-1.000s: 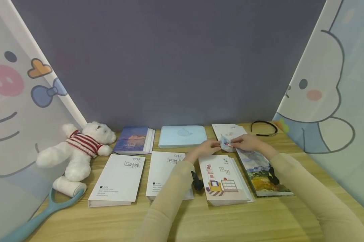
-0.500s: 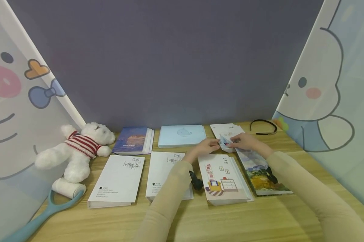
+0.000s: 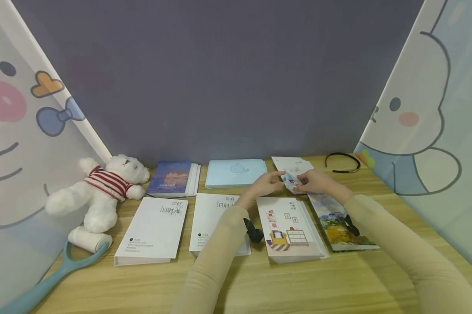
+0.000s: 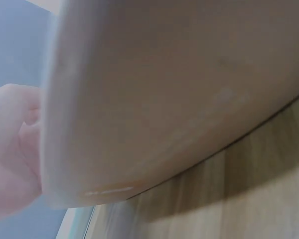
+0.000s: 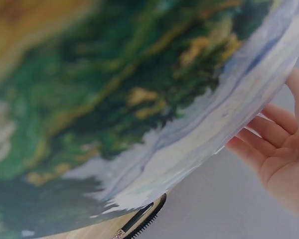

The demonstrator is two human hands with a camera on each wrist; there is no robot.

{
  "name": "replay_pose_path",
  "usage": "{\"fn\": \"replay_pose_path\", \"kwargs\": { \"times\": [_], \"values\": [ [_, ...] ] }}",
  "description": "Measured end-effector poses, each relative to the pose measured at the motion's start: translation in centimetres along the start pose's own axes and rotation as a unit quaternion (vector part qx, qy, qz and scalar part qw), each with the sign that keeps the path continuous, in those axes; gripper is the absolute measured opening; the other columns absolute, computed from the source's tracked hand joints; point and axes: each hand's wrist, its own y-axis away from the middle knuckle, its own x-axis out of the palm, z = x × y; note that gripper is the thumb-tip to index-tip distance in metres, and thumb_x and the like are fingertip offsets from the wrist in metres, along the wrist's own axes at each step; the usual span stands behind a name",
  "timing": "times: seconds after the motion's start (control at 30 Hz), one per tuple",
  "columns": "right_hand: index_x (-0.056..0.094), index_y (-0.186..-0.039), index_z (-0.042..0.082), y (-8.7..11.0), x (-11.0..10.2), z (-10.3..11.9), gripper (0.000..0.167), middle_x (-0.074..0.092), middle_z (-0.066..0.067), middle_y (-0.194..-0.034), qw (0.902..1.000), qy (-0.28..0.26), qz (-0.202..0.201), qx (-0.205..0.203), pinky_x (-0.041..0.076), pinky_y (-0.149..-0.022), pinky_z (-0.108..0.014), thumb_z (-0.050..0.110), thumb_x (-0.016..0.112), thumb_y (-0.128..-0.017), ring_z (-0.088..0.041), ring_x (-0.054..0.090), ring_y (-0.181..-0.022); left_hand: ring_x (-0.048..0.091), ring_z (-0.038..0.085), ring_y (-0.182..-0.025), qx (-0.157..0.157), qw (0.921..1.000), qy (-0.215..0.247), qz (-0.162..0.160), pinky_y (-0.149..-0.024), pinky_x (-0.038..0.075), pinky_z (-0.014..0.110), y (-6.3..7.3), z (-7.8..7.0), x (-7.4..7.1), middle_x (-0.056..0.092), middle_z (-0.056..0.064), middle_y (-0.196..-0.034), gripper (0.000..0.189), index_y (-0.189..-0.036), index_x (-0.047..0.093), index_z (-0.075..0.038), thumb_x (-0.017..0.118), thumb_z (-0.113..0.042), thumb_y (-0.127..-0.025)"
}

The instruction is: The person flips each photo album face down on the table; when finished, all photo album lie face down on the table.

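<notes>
A white photo album with a blue tent printed on its cover lies at the back right of the table. My left hand grips its near left edge. On the near right side my right hand holds it, with fingertips over the cover and corner. Just in front lies a white album with a furniture drawing. To its right is an album with a landscape painting, partly under my right forearm. In both wrist views an album close to the lens hides the fingertips.
A light blue whale album and a dark blue album lie along the back. Two white albums are in front of them. At left are a teddy bear and a lint roller; at far right, a black headband.
The tent album has shifted slightly left, with both hands staying on it. The other albums, the teddy bear and the lint roller have not moved.
</notes>
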Motion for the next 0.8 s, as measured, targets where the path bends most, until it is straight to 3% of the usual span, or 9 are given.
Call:
{"fn": "replay_pose_path", "kwargs": {
  "times": [0.3,0.47,0.57,0.63,0.73,0.8],
  "values": [
    [0.059,-0.122,-0.005,0.5,-0.7,-0.2,0.050,0.053,0.004,-0.050,0.9984,-0.044,-0.029,0.020,0.031,-0.041,-0.023,0.032,0.064,-0.089,-0.007,0.031,-0.038,0.052,0.023,-0.125,0.001,0.9999,0.015,-0.002,-0.103,0.043,0.034,0.4,-0.6,-0.3,0.053,0.008,-0.136,0.045,-0.140,0.045,-0.012,0.047,-0.030,-0.099],
    [0.060,-0.121,-0.005,0.4,-1.0,0.0,0.048,0.056,-0.001,-0.050,0.9951,-0.072,-0.066,0.015,0.030,-0.041,-0.023,0.031,0.063,-0.090,-0.007,0.025,-0.038,0.054,0.023,-0.122,-0.005,1.0000,0.008,0.004,-0.102,0.044,0.032,0.2,-1.1,-0.1,0.052,0.010,-0.137,0.047,-0.139,0.046,-0.007,0.046,-0.031,-0.100],
    [0.062,-0.119,-0.005,0.2,-1.0,0.2,0.047,0.064,-0.009,-0.060,0.9931,-0.080,-0.084,0.015,0.033,-0.044,-0.023,0.032,0.064,-0.089,-0.008,0.026,-0.039,0.058,0.024,-0.116,-0.008,1.0000,0.004,0.004,-0.098,0.047,0.031,0.2,-1.3,0.1,0.057,0.013,-0.131,0.045,-0.139,0.045,-0.005,0.044,-0.028,-0.100],
    [0.062,-0.118,-0.006,0.2,-1.1,0.3,0.048,0.070,-0.018,-0.076,0.9922,-0.085,-0.090,0.017,0.039,-0.049,-0.026,0.032,0.064,-0.089,-0.012,0.038,-0.041,0.060,0.026,-0.114,-0.011,0.9998,0.014,0.006,-0.096,0.048,0.033,0.1,-1.3,0.2,0.057,0.015,-0.130,0.044,-0.140,0.043,-0.004,0.043,-0.025,-0.101],
    [0.061,-0.120,-0.005,0.1,-1.1,0.4,0.049,0.068,-0.025,-0.103,0.9914,-0.083,-0.097,0.024,0.053,-0.065,-0.037,0.033,0.063,-0.090,-0.026,0.064,-0.065,0.060,0.031,-0.113,-0.013,0.9991,0.039,0.012,-0.096,0.048,0.037,0.1,-1.4,0.2,0.054,0.019,-0.132,0.047,-0.144,0.036,-0.003,0.043,-0.021,-0.101],
    [0.060,-0.122,-0.005,0.0,-1.2,0.5,0.050,0.064,-0.026,-0.113,0.9907,-0.086,-0.101,0.029,0.054,-0.078,-0.046,0.034,0.061,-0.091,-0.036,0.066,-0.090,0.060,0.033,-0.112,-0.015,0.9984,0.053,0.013,-0.096,0.048,0.039,0.0,-1.4,0.2,0.053,0.020,-0.133,0.050,-0.146,0.031,-0.004,0.043,-0.021,-0.101]
  ]
}}
